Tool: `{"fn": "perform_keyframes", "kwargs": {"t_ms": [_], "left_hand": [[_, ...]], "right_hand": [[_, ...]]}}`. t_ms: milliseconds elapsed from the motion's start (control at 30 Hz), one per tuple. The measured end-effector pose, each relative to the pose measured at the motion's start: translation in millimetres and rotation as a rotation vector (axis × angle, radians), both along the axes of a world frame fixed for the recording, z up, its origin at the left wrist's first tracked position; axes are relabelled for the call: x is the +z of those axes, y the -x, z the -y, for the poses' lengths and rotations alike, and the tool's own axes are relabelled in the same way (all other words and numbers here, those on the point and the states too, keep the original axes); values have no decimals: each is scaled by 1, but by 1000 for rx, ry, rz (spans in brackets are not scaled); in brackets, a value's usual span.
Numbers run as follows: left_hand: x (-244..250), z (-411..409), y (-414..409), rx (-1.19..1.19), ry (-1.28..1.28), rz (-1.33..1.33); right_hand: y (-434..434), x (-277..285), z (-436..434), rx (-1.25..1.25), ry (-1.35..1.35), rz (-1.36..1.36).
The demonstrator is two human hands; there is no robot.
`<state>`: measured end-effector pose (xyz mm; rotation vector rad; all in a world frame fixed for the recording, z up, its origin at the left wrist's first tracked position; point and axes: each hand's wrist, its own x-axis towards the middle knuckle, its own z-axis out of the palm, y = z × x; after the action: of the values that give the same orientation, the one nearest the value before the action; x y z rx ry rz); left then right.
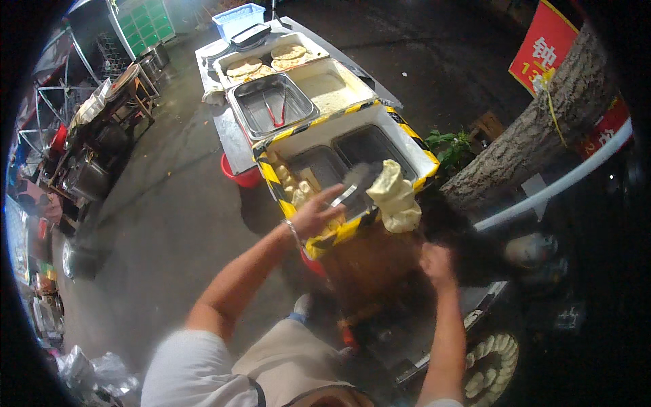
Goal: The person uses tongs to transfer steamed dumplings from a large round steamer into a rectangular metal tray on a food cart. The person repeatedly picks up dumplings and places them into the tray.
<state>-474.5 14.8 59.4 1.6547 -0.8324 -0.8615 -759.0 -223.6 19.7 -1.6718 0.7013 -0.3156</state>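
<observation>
My left hand (319,211), with a bracelet at the wrist, reaches over the near rim of a white foam box (300,140) edged with yellow-and-black tape. A blurred, shiny metal strip (345,195) lies at its fingertips; whether the hand grips it is unclear. My right hand (437,262) is curled in front of the box, to the right; blur and darkness hide what it may hold. Beyond its knuckles, several pale pieces of bread or dough (396,198) appear stacked above the box's near right corner. Inside the box are dark metal trays (374,150) and more pale pieces (300,192) at the left.
Behind the box stand a steel pan (264,102) with red-handled tongs (276,114), a white bin (330,89), flatbreads (244,67) and a blue basket (239,20). A tree trunk (529,122) leans at right. Round dough pieces (501,351) lie lower right; a red basin (240,173) is left.
</observation>
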Motion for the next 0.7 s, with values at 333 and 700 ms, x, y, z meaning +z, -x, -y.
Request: {"fn": "perform_keyframes", "kwargs": {"t_ms": [333,700], "left_hand": [[-16,-19,-178,18,-704,410],[-32,41,-227,-349,-1253,114]], "right_hand": [[-162,-10,-8,-16,-258,-171],[-164,-9,-7,-90,-267,-259]]}}
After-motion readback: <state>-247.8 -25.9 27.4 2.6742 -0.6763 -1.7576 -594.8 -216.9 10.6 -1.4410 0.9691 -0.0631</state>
